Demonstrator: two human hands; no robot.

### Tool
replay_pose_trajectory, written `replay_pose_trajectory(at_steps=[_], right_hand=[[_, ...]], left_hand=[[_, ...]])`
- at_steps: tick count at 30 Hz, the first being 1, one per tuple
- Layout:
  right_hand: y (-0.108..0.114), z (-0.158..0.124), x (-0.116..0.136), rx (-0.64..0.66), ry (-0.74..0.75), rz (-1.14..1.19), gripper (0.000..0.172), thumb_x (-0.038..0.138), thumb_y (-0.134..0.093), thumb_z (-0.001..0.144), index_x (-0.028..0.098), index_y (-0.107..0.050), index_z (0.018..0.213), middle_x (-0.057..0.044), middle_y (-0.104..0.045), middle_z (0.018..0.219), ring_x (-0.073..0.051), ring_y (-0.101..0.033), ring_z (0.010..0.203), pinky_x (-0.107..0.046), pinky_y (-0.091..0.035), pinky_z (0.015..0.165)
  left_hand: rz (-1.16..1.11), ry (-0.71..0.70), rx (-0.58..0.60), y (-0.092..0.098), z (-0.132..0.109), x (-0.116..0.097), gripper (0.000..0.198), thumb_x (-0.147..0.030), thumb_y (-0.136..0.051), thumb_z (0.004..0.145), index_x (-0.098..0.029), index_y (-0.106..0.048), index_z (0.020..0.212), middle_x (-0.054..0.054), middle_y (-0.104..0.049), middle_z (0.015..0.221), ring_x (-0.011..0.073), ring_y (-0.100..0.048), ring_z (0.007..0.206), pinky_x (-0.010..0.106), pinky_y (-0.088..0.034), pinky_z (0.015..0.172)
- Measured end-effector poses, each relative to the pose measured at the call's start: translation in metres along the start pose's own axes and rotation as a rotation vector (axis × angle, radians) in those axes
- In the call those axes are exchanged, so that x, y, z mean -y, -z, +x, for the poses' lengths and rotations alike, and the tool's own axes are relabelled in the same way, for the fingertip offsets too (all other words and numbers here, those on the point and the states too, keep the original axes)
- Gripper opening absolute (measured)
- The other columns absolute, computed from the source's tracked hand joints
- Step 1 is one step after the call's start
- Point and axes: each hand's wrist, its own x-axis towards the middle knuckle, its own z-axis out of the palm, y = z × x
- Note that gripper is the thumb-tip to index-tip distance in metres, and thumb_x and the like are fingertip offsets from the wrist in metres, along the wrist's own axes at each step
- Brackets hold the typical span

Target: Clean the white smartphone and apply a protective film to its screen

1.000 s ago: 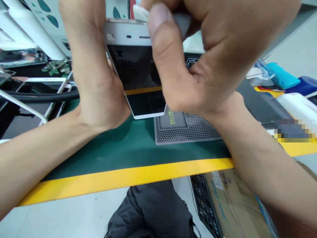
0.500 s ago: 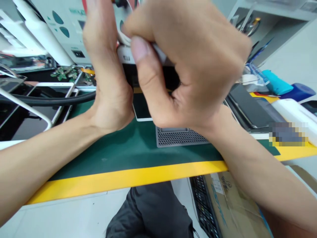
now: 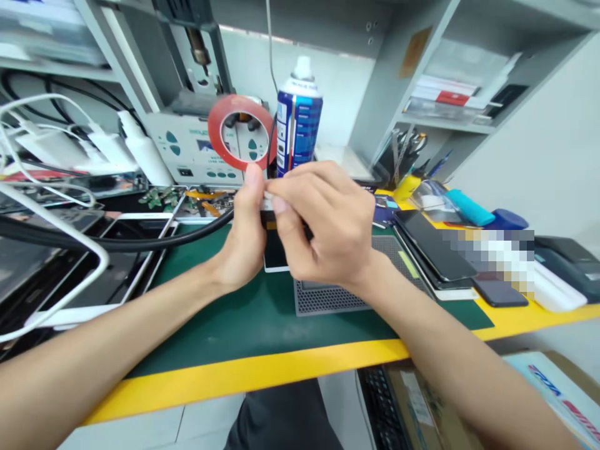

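Note:
My left hand (image 3: pixel 246 237) is raised over the mat, thumb upright, its fingers hidden behind; it looks closed on something I cannot make out. Against it, my right hand (image 3: pixel 328 219) is closed in a pinch, thumb and forefinger together near my left thumb. Whatever they hold is covered by the fingers. A red tape roll (image 3: pixel 217 140) stands upright just behind my left thumb, seemingly hung on the knobs of a white control box (image 3: pixel 199 172). Below the hands lie a white-edged device with a dark face (image 3: pixel 275 257) and a grey perforated plate (image 3: pixel 328 303).
A blue spray can (image 3: pixel 309 128) stands behind my right hand. Phones (image 3: pixel 435 244) are stacked on the right, and more devices (image 3: pixel 126 275) lie at left under a black cable (image 3: pixel 140 242) and white cords. The green mat (image 3: pixel 225 331) ends at a yellow table edge (image 3: pixel 244 370).
The view has drawn back and tilted up, bringing the tape roll, spray can and shelves into sight. Both hands appear smaller and lower, still together, the right still pinching.

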Motion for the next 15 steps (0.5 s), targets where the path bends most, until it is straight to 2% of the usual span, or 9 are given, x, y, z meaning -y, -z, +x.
replay_pose_trajectory(at_steps=[2,4,8,12,15], right_hand=[[-0.004,0.001,0.006,0.007,-0.013,0.004,0.019,0.014,-0.044,0.093,0.017,-0.062,0.09,-0.004,-0.07,0.084,-0.02,-0.064,0.093,-0.037,-0.053,0.083],[-0.006,0.001,0.008,0.002,-0.018,0.001,0.019,0.014,-0.045,0.093,0.017,-0.063,0.089,-0.004,-0.07,0.084,-0.02,-0.063,0.092,-0.037,-0.052,0.082],[-0.004,0.0,0.0,-0.039,0.019,0.025,0.017,0.012,-0.049,0.088,0.016,-0.065,0.092,-0.005,-0.072,0.084,-0.021,-0.065,0.089,-0.036,-0.052,0.079],[0.002,-0.003,-0.017,-0.092,-0.007,0.027,0.018,0.012,-0.049,0.084,0.017,-0.066,0.088,-0.005,-0.071,0.078,-0.021,-0.066,0.083,-0.036,-0.054,0.074],[0.004,-0.005,-0.024,-0.097,-0.044,-0.004,0.018,0.011,-0.049,0.083,0.019,-0.066,0.085,-0.004,-0.07,0.073,-0.021,-0.066,0.079,-0.035,-0.054,0.07]], left_hand=[[0.011,-0.012,0.01,0.001,-0.001,0.0,0.051,-0.053,-0.031,0.102,-0.02,-0.052,0.07,0.002,-0.068,0.108,0.0214,-0.042,0.139,0.029,-0.038,0.115],[-0.013,0.001,0.006,0.001,-0.001,-0.001,0.052,-0.052,-0.029,0.103,-0.02,-0.053,0.068,0.002,-0.068,0.105,0.0209,-0.044,0.138,0.029,-0.04,0.114],[-0.102,0.076,-0.022,-0.001,-0.001,0.0,0.049,-0.056,-0.033,0.101,-0.02,-0.065,0.094,0.004,-0.068,0.108,0.0232,-0.049,0.134,0.034,-0.042,0.113],[-0.202,0.188,-0.062,0.0,0.0,0.004,0.054,-0.067,-0.041,0.094,-0.021,-0.064,0.11,0.003,-0.07,0.109,0.0282,-0.053,0.129,0.039,-0.048,0.109],[-0.167,0.242,-0.107,0.001,0.0,0.006,0.06,-0.07,-0.039,0.093,-0.021,-0.062,0.117,0.003,-0.071,0.109,0.0317,-0.052,0.131,0.041,-0.049,0.107]])
